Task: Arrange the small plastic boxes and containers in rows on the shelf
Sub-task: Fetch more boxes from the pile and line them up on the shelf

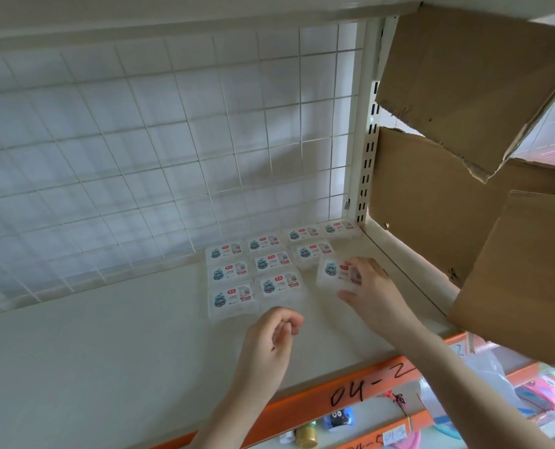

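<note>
A cream shelf board (107, 345) carries a group of small clear plastic boxes toward its far right corner, each with a printed label showing a teal cartoon figure, a red tag and a code patch. What lies inside the boxes cannot be made out through the cloudy plastic.

The boxes lie flat in rows running from the near edge back to the white wire grid panel (159, 140). The left column has three: a near box (232, 301), a middle box (227, 272) and a far box (223, 252), touching or almost touching one another. Just beside them to the right, a second column has a near box (279, 286), a middle one (273, 261) and a far one (263, 243). Farther right, two more sit along the grid, one (301, 234) and a corner box (340, 227) by the slotted upright post (365, 157), with another box (313, 252) just in front of them.

The right hand (371, 286) grips one more labelled box (334, 273), fingers curled over its right side and thumb at its near edge; the box is tilted slightly and sits near the front of the right-most column, whether it touches the board cannot be told.

The left hand (271, 343) hovers over the board just in front of the second column, fingers loosely curled, holding nothing.

Torn cardboard sheets (470, 85) cover the right side. An orange shelf edge strip (350, 388) bears handwritten "04-2".
</note>
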`<control>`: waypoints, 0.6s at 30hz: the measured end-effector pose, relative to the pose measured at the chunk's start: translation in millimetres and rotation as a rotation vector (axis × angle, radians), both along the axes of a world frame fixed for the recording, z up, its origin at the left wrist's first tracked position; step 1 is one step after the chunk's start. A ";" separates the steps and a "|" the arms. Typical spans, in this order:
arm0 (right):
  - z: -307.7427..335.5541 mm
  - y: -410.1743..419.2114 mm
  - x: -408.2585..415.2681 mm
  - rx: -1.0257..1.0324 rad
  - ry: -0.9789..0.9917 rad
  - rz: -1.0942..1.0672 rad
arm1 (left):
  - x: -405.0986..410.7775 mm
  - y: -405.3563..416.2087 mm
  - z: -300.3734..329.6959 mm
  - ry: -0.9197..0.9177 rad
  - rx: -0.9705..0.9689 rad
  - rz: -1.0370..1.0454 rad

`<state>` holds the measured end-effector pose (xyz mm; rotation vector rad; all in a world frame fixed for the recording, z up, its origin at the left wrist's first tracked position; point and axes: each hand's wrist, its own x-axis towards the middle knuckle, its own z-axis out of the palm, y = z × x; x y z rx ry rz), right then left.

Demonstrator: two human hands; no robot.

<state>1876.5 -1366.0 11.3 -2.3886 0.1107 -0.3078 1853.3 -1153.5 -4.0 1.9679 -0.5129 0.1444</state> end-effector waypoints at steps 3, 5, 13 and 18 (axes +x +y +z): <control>-2.3 -9.7 16.6 -0.109 0.057 0.082 | 0.5 0.1 0.3 -0.006 0.008 -0.008; -3.2 -14.4 24.5 -0.152 0.077 0.120 | 1.4 0.1 -0.1 0.007 0.003 -0.008; -5.7 -14.0 27.7 -0.274 0.037 0.157 | -1.1 -0.4 2.5 0.050 -0.002 -0.019; -9.0 -7.4 25.4 -0.254 -0.038 0.210 | -2.3 0.0 5.3 0.065 -0.002 -0.018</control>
